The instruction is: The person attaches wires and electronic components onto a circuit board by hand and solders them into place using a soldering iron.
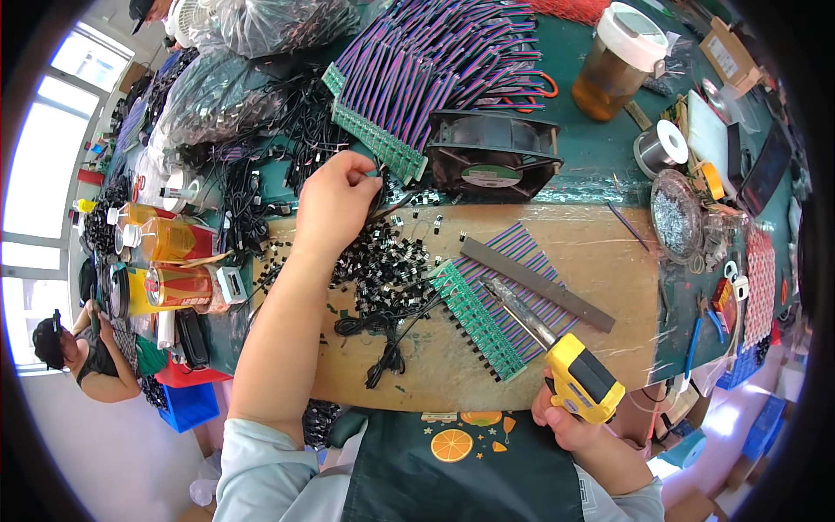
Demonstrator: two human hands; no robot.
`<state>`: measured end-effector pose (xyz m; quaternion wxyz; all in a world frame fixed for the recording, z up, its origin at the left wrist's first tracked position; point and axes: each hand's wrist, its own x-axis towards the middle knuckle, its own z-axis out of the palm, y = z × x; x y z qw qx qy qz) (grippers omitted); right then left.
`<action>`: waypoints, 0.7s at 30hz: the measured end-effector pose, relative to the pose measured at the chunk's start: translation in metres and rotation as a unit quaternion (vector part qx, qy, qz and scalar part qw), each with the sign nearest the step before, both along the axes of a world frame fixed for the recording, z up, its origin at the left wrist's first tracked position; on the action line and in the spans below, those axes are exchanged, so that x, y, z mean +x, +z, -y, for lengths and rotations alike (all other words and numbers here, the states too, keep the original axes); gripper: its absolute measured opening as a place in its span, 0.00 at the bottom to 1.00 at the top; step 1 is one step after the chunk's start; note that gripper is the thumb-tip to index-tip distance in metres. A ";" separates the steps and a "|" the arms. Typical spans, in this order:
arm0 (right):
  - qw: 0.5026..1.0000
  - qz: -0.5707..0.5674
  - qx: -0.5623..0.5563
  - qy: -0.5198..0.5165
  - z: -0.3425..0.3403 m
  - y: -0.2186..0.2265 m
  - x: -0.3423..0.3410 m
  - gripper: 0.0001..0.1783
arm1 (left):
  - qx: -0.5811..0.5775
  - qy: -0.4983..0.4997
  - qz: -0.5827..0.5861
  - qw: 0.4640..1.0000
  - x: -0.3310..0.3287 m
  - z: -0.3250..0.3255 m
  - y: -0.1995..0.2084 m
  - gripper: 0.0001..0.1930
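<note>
My right hand (564, 419) is wrapped round the grip of a yellow and black soldering gun (584, 376), its metal barrel pointing up and left. Under the barrel's tip lies a green circuit board strip (477, 324) with a row of striped ribbon wires (550, 261). A flat grey-brown bar (539, 285) rests across those wires. Reaching far forward, my left hand (335, 198) has its fingers pinched together beside a heap of black cables (306, 130); what they hold is hidden. Loose small black connectors (383, 265) are heaped below that hand, near a short black cable (387, 352).
Beyond my left hand, more green boards (370, 130) carry stacked ribbon wires (435, 61). A black fan (494, 155) stands beside them. At right are a lidded jug (613, 65), a solder spool (661, 148) and a round dish (677, 216). Bottles (170, 239) line the left.
</note>
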<state>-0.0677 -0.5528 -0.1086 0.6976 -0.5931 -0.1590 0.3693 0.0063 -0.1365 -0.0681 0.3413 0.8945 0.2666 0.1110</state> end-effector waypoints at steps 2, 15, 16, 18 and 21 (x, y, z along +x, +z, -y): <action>1.000 0.007 0.009 0.006 0.000 -0.001 0.000 0.35 | -0.010 -0.001 -0.001 1.000 -0.005 0.002 0.006 0.09; 1.000 -0.011 0.005 0.022 0.003 -0.001 0.000 0.35 | 0.118 -0.249 0.068 0.959 -0.090 0.092 0.113 0.08; 1.000 -0.008 -0.005 0.026 0.002 0.000 0.000 0.35 | 0.089 -0.247 0.061 0.963 -0.093 0.101 0.098 0.08; 0.999 -0.006 -0.016 0.029 0.001 0.002 0.000 0.34 | 0.079 -0.252 0.049 0.963 -0.091 0.111 0.064 0.09; 0.999 0.024 -0.031 0.027 0.003 0.003 0.000 0.33 | 0.137 -0.253 0.080 0.954 -0.090 0.113 0.017 0.10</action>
